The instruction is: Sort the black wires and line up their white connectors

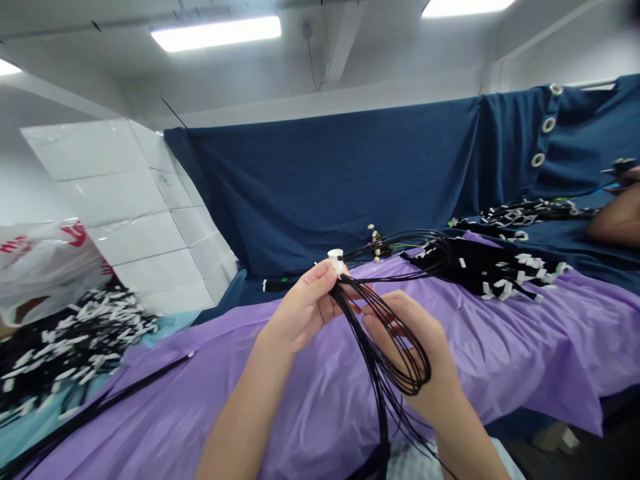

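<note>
This is looking like a small assembly workshop rather than a home. Strip lights (217, 32) are shining from a bare ceiling over a long bench (500, 347) that is wearing a purple plastic sheet. Heaps of black cables with white plugs are lying on the right (490, 270), on the left (65, 340) and further back (525, 213). A dark blue cloth (325, 187) is hanging behind, another person's arm (617, 217) is resting nearby, and the hands, left (305, 307) and right (405, 347), are holding one such bundle (395, 360).

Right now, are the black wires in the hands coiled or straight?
Coiled: the black wires loop around the right hand; the left hand pinches their white connector.
</note>
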Tool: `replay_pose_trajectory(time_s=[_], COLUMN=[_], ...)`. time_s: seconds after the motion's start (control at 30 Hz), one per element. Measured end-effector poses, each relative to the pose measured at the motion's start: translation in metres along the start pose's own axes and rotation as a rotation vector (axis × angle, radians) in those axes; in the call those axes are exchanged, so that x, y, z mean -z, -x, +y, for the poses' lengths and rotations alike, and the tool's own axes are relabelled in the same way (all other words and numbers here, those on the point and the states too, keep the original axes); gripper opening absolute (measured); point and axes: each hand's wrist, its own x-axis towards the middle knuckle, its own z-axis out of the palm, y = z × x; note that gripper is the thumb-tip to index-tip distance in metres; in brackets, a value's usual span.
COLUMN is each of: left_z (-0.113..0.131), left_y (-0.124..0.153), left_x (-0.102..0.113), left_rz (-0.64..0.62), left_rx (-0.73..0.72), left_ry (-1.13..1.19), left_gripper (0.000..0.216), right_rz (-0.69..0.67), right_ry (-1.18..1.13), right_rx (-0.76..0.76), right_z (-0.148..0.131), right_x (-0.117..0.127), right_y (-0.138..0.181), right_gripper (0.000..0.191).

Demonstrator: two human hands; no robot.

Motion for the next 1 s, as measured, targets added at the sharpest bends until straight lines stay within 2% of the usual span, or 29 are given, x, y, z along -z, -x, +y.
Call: replay_pose_trajectory(time_s=[0.13, 0.23, 0.33, 0.57, 0.77, 0.87, 1.0], left_z=[0.000, -0.001, -0.002, -0.004, -0.006, -0.007, -0.007], left_y=[0.001, 0.001, 0.001, 0.002, 0.001, 0.000, -0.001], left_x=[0.000, -0.001, -0.003, -0.006, -0.006, -0.006, -0.005], left_rz=[-0.009, -0.035, -0.069, -0.068, -0.099, -0.088, -0.032], left_rx=[-0.007, -0.021, -0.060, -0.119, -0.141, -0.123, -0.071], left_ry=[-0.026, -0.019, -0.017, -0.125, -0.122, -0.113, -0.090], left_gripper=[0.036, 0.030, 0.024, 0.022, 0.019, 0.019, 0.020], right_rz=[-0.076, -0.024, 0.024, 0.104, 0.182, 0.184, 0.104], right_ry=[0.027, 0.032, 0.053, 0.129, 0.146, 0.117, -0.024], right_rx=[0.000, -0.033, -0.056, 0.027, 0.035, -0.017, -0.197], right_z=[0.001, 0.003, 0.003, 0.000, -0.001, -0.001, 0.003], right_x=[0.000, -0.004, -0.008, -0.010, -0.015, -0.017, -0.016], right_y=[-0.002, -0.004, -0.006, -0.007, -0.006, -0.006, -0.009], right_gripper=[0.021, 0.012, 0.014, 0.014, 0.012, 0.016, 0.018])
